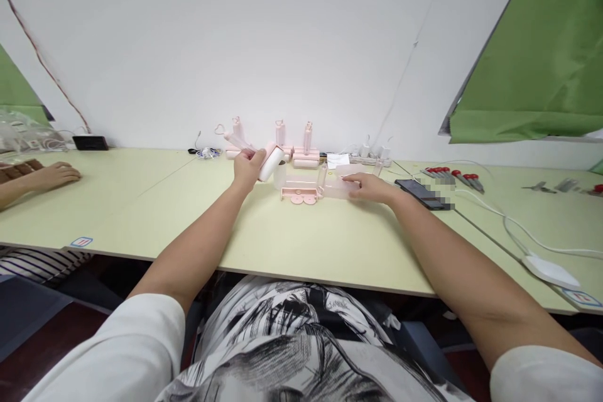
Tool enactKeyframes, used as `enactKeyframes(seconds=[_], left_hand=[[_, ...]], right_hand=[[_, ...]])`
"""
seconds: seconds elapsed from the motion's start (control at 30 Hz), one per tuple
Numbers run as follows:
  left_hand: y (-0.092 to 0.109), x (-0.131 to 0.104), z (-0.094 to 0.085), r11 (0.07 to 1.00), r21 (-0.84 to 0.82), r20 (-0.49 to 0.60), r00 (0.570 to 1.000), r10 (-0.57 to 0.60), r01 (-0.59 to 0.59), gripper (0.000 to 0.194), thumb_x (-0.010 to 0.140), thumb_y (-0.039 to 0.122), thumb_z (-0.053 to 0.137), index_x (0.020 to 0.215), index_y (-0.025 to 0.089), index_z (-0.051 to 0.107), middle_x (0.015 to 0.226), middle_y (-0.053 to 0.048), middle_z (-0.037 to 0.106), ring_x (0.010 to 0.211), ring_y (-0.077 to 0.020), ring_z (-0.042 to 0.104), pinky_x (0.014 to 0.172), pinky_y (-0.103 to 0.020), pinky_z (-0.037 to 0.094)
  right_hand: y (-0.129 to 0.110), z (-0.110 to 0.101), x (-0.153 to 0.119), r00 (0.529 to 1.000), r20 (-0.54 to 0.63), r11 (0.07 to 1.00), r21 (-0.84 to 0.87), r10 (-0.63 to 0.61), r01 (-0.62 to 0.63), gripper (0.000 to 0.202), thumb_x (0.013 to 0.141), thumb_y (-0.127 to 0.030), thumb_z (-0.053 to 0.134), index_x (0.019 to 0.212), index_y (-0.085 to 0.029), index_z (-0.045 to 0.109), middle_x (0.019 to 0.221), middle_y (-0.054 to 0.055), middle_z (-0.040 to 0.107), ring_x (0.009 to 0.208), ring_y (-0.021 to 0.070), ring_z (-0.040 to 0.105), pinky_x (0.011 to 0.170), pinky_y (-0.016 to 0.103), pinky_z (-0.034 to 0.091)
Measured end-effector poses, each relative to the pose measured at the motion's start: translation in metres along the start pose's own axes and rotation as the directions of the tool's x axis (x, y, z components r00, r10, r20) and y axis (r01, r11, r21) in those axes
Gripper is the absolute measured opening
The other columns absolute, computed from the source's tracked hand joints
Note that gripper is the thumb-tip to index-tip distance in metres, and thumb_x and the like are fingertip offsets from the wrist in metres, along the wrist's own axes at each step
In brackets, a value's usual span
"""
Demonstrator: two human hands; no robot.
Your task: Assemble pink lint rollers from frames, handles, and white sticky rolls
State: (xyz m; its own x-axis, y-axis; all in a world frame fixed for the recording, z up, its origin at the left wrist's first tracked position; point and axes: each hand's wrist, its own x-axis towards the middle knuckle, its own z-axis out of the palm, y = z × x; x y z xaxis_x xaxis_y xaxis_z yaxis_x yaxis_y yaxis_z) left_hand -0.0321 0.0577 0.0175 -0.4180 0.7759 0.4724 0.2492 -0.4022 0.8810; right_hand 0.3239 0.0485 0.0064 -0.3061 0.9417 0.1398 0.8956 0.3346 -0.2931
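Observation:
My left hand (247, 169) is closed round a pink-and-white lint roller (271, 163), lifted above the table and tilted, its handle with a heart-shaped loop pointing up and left. On the right, my right hand (372, 188) has its fingers on a translucent plastic cover (336, 187) lying on the table; the thumb and fingertips seem to pinch its end. Between the hands lies a pink bracket (299, 195) with two rounded tabs on its near side. Clear plastic pieces lie behind and beside the bracket.
Several finished-looking lint rollers (306, 160) stand against the wall. A phone (421, 193), white cables and a white power strip (551, 270) lie to the right, with red-handled tools (438, 173) farther back. Another person's hand (56, 174) rests at the far left.

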Motion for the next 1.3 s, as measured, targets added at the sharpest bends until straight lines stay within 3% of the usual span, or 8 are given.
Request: enactKeyframes(seconds=[0.4, 0.77, 0.9, 0.97, 1.0, 1.07, 1.13, 1.3], left_hand=[[0.004, -0.002, 0.0, 1.0, -0.012, -0.002, 1.0, -0.002, 0.002, 0.031, 0.072, 0.045, 0.065, 0.069, 0.017, 0.052, 0.064, 0.001, 0.053, 0.062, -0.0127, 0.051, 0.052, -0.023, 0.04], [0.003, -0.004, 0.002, 0.999, -0.028, 0.009, 1.0, 0.026, -0.026, 0.029, 0.072, 0.044, 0.066, 0.07, 0.016, 0.056, 0.067, 0.001, 0.056, 0.065, -0.0126, 0.053, 0.057, -0.024, 0.042], [0.009, -0.005, -0.003, 0.999, -0.027, 0.107, 0.993, -0.042, 0.045, 0.027, 0.072, 0.042, 0.064, 0.072, 0.016, 0.057, 0.066, 0.001, 0.055, 0.061, -0.0125, 0.052, 0.053, -0.024, 0.039], [0.016, -0.009, -0.008, 0.995, 0.016, 0.349, 0.932, -0.097, 0.098, 0.026, 0.071, 0.042, 0.065, 0.072, 0.016, 0.058, 0.065, 0.0, 0.055, 0.058, -0.0124, 0.051, 0.05, -0.024, 0.037], [0.02, -0.013, -0.009, 0.994, 0.059, 0.515, 0.849, -0.113, 0.097, 0.026, 0.07, 0.041, 0.066, 0.071, 0.016, 0.059, 0.065, 0.0, 0.056, 0.058, -0.0124, 0.051, 0.05, -0.024, 0.036], [0.027, -0.023, -0.01, 0.989, 0.145, 0.796, 0.593, -0.121, 0.007, 0.027, 0.067, 0.04, 0.071, 0.07, 0.015, 0.062, 0.067, 0.0, 0.058, 0.06, -0.0121, 0.052, 0.051, -0.023, 0.036], [0.034, -0.036, -0.006, 0.979, 0.182, 0.902, 0.411, -0.131, -0.09, 0.029, 0.066, 0.042, 0.074, 0.071, 0.016, 0.064, 0.066, 0.001, 0.056, 0.059, -0.0114, 0.05, 0.051, -0.023, 0.034], [0.041, -0.062, 0.008, 0.964, 0.26, 0.917, 0.328, -0.227, -0.061, 0.034, 0.063, 0.049, 0.078, 0.065, 0.017, 0.065, 0.058, 0.002, 0.053, 0.053, -0.0112, 0.046, 0.048, -0.025, 0.032]], right_hand=[[-0.019, 0.012, 0.001, 0.998, -0.031, 0.996, 0.071, -0.05, 0.052, 0.05, 0.078, -0.019, 0.059, 0.128, -0.021, 0.063, 0.122, 0.007, 0.067, 0.087, 0.0201, 0.063, 0.08, 0.03, 0.05], [0.003, 0.003, 0.003, 0.998, -0.035, 0.999, -0.005, 0.044, -0.044, 0.058, 0.068, -0.009, 0.054, 0.123, -0.023, 0.064, 0.126, 0.006, 0.066, 0.103, 0.0252, 0.064, 0.087, 0.034, 0.05], [-0.007, -0.001, 0.0, 0.995, -0.094, 0.999, 0.014, -0.036, 0.037, 0.051, 0.071, -0.013, 0.055, 0.121, -0.021, 0.064, 0.13, 0.008, 0.063, 0.115, 0.0279, 0.06, 0.095, 0.038, 0.048], [-0.014, 0.0, -0.001, 0.977, -0.174, 0.991, 0.026, -0.124, 0.13, 0.045, 0.074, -0.019, 0.057, 0.118, -0.02, 0.065, 0.131, 0.009, 0.062, 0.119, 0.0285, 0.057, 0.101, 0.041, 0.045], [-0.018, 0.001, -0.001, 0.965, -0.204, 0.985, 0.028, -0.164, 0.173, 0.042, 0.075, -0.022, 0.058, 0.116, -0.02, 0.066, 0.13, 0.009, 0.063, 0.119, 0.0286, 0.057, 0.102, 0.042, 0.044], [-0.026, 0.005, -0.001, 0.947, -0.22, 0.968, 0.03, -0.236, 0.248, 0.036, 0.077, -0.027, 0.061, 0.111, -0.02, 0.067, 0.125, 0.01, 0.065, 0.116, 0.0285, 0.058, 0.1, 0.043, 0.044], [-0.035, 0.012, 0.0, 0.932, -0.197, 0.949, 0.011, -0.306, 0.314, 0.03, 0.079, -0.032, 0.062, 0.106, -0.019, 0.069, 0.121, 0.011, 0.066, 0.114, 0.0292, 0.059, 0.1, 0.045, 0.044], [-0.051, 0.027, 0.003, 0.943, -0.146, 0.954, -0.082, -0.299, 0.29, 0.029, 0.083, -0.04, 0.061, 0.098, -0.018, 0.072, 0.127, 0.015, 0.061, 0.126, 0.0352, 0.049, 0.104, 0.049, 0.038]])
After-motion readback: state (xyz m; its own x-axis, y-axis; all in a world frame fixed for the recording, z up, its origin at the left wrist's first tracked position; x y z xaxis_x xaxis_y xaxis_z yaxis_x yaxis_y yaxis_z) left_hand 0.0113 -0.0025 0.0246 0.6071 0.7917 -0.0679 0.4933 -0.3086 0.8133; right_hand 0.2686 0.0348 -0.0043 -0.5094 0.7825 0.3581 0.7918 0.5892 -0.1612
